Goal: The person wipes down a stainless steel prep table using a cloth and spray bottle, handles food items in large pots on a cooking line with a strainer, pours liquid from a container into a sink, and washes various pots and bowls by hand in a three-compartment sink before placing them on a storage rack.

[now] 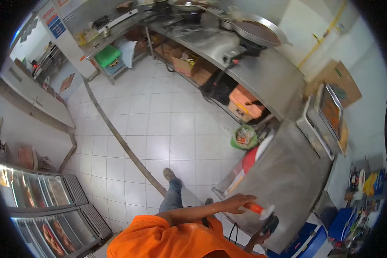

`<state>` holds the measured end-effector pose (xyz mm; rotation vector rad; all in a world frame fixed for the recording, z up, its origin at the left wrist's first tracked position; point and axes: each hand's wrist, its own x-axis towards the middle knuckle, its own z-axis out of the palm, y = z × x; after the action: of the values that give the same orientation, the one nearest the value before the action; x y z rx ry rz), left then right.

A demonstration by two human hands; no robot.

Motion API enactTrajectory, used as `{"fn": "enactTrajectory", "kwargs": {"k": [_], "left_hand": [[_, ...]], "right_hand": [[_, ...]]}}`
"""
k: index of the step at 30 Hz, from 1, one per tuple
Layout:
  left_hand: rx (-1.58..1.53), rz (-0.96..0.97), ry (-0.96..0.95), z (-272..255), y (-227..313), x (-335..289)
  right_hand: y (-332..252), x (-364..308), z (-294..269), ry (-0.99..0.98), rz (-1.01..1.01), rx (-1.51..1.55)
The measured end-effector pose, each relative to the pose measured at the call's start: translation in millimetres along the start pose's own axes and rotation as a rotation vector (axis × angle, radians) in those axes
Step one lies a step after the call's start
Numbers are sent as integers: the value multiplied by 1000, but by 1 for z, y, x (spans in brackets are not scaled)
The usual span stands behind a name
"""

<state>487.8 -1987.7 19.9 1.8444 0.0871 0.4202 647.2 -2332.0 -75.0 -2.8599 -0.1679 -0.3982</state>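
My left hand [237,204] is over the steel table at the right, its fingers curved round one end of an orange-red object [254,208]. A pale, roughly round piece [267,213] is at that object's other end; its kind is not clear. Lower and nearer my body, my right hand [260,237] grips a dark, rounded object [270,224] just beside the pale piece. Whether the two objects touch, I cannot tell. Part of my right hand is hidden by the dark object.
The steel table [284,172] bears metal trays [327,116] at its far right. Beyond, a long counter [210,43] carries a large wok [258,32]. A green bin [244,137] stands by the table. Glass-topped cases [56,215] are at left; blue containers [303,243] at lower right.
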Motion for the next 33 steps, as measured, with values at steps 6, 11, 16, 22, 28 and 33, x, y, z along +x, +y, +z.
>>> {"fn": "enactTrajectory", "kwargs": {"k": [6,11,16,22,28,33], "left_hand": [[45,-272,-90,-236,-18,-105],[152,-469,543,-438,-87,-232],[158,-634,973,-638,-85,-347],[284,-940,1262,-777,-168,-539],[328,-1607,1139,-727,-204,-748],[74,-2116,878,-673,-169,-825]], "right_hand": [[-152,-109,45,57,-157,-145],[-308,-173,115,-315,-389,-147],[-444,-185,209,-759,-568,-300],[-647,-251,346,-810,-1177,-643],[-1135,-391,423,-464,-1668,-209],[-1535,-635,283,-1296,-1148,553]]}}
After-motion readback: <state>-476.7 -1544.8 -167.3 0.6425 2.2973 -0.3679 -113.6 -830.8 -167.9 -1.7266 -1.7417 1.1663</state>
